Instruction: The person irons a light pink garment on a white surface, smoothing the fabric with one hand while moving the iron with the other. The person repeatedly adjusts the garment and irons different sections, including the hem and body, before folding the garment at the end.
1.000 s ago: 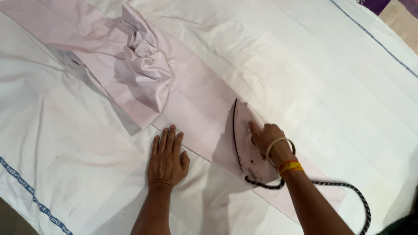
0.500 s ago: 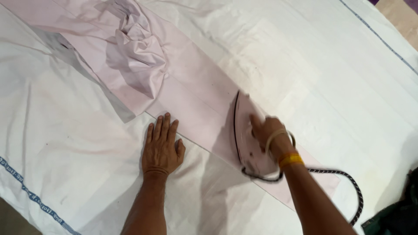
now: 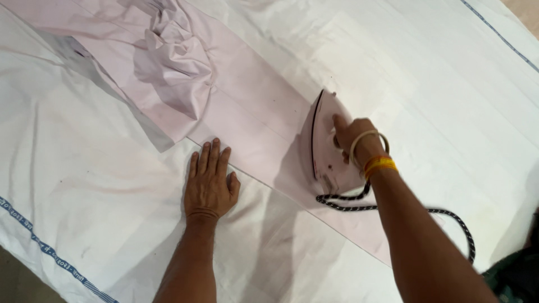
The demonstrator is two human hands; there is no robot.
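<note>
A long pale pink garment (image 3: pixel 247 118) lies flat across a white cloth-covered surface (image 3: pixel 101 191), with a crumpled bunch of the same fabric (image 3: pixel 177 67) at its upper left. My right hand (image 3: pixel 353 137) grips the handle of a pink electric iron (image 3: pixel 325 146) that rests on the pink fabric. My left hand (image 3: pixel 209 182) lies flat, fingers together, on the white cloth at the garment's near edge. A black-and-white braided cord (image 3: pixel 393 210) runs from the iron's rear to the right.
The white cloth has a blue printed border strip at the lower left (image 3: pixel 50 255) and a thin blue line at the upper right (image 3: pixel 499 36). A dark object (image 3: pixel 514 278) shows at the lower right corner.
My right hand has pushed the iron up and slightly to the right along the pink garment. My left hand has stayed flat at the fabric's edge.
</note>
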